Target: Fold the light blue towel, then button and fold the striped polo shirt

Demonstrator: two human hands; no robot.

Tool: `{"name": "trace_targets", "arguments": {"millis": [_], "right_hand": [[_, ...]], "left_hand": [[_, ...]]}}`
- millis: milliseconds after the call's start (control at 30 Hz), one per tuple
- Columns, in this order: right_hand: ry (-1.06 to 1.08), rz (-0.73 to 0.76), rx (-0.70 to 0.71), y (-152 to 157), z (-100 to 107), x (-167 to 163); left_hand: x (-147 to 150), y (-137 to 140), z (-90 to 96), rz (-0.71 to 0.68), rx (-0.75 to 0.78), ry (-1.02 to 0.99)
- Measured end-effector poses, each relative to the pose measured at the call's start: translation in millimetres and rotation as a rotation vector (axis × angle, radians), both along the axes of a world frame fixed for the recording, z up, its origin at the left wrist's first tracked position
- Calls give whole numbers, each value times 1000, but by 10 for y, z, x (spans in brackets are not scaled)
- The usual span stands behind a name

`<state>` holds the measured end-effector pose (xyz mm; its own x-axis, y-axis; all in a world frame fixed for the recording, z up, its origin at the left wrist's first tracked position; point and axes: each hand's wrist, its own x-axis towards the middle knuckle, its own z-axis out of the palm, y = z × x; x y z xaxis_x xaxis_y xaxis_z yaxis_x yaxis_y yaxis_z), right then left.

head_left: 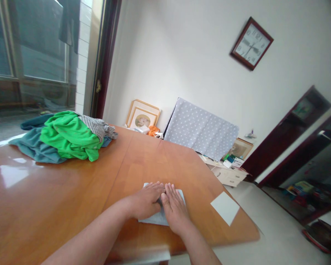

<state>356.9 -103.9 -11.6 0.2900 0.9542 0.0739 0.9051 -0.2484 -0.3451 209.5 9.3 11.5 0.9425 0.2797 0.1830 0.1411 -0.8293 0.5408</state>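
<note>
- On the surface [85,206], head view: pale blue cloth [156,220] lying flat, partly hidden.
- Left hand [146,201]: palm down on the cloth's left part, fingers extended, unclenched.
- Right hand [177,211]: same pose on the cloth's right part, also not grasping.
- White sheet [225,208]: right of the cloth, apart from it.
- Green garment [70,134], heaped with teal garment [34,144] and striped garment [92,125]: well left of the cloth, farther back.

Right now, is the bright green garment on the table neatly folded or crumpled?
Crumpled: the green garment lies bunched among other clothes, with uneven creases and an irregular outline.
</note>
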Motion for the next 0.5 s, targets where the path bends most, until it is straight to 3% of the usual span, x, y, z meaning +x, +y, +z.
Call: {"name": "trace_targets", "arguments": {"millis": [67, 233, 500], "right_hand": [[-36, 11, -4, -6, 2, -11], [-87, 19, -13, -21, -15, -22], [-103, 11, -23, -15, -20, -29]], "left_hand": [[-64, 127, 54, 23, -156, -97], [-99, 374, 49, 336, -427, -287], [-79, 562, -80, 521, -390, -181]]}}
